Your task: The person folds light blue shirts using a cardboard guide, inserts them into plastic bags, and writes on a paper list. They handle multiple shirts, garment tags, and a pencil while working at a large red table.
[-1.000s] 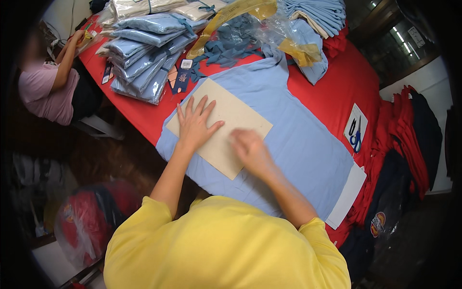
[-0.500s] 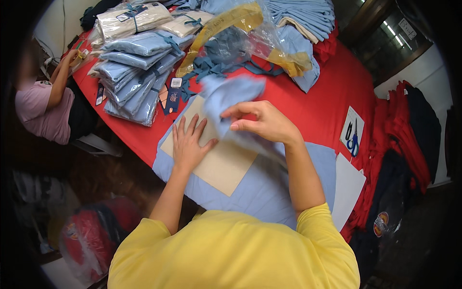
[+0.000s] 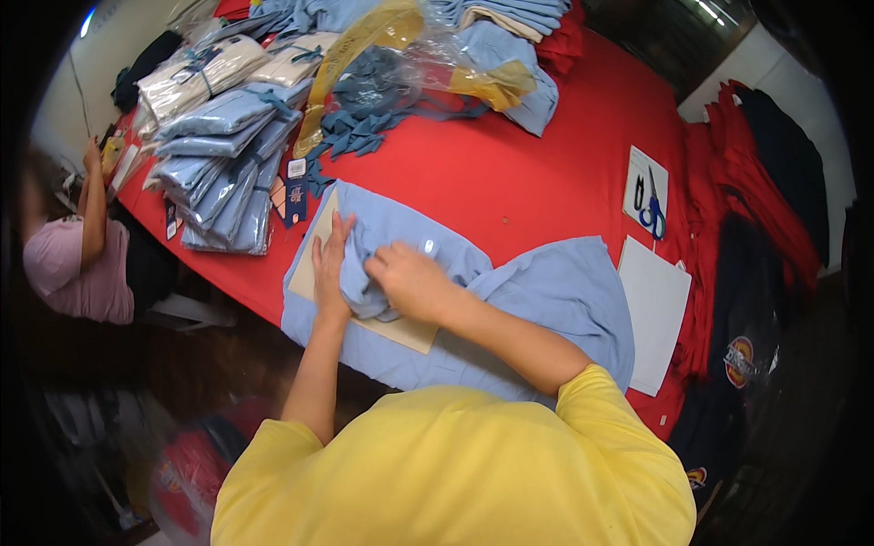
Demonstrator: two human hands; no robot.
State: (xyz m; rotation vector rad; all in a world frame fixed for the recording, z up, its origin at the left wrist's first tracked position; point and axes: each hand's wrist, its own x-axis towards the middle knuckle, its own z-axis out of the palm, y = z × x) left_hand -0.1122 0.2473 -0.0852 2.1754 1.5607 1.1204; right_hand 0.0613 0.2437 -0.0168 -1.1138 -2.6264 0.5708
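A red table (image 3: 546,164) fills most of the view, running from the person's front to the far wall. Past its left edge a co-worker (image 3: 82,259) in pink sits on a white seat, arms over the table's far end. Red clothes (image 3: 765,173) and dark clothes (image 3: 742,273) are heaped along the right side. A light blue shirt (image 3: 560,291) lies across the near edge of the table, directly in front of the person, spread smooth at the right and gathered into folds at the left. Bagged blue packs (image 3: 241,205) are piled beyond it at the left, with cream packs (image 3: 196,77) behind them. Right of these, a clear bag with a yellow band (image 3: 364,36) lies over teal strips (image 3: 350,136). A beige board (image 3: 401,333) rests on the shirt, partly covered by its folds, and a white sheet (image 3: 655,314) adjoins the shirt's right edge. The left hand (image 3: 330,268) is open on the board, fingers straight, beside the bunched cloth. The right hand (image 3: 408,280) has curled fingers touching that cloth; I cannot tell whether they grip it. Blue-handled scissors (image 3: 652,217) and black snips (image 3: 639,193) lie farther right, and a navy tag (image 3: 296,202) sits beside the blue packs.
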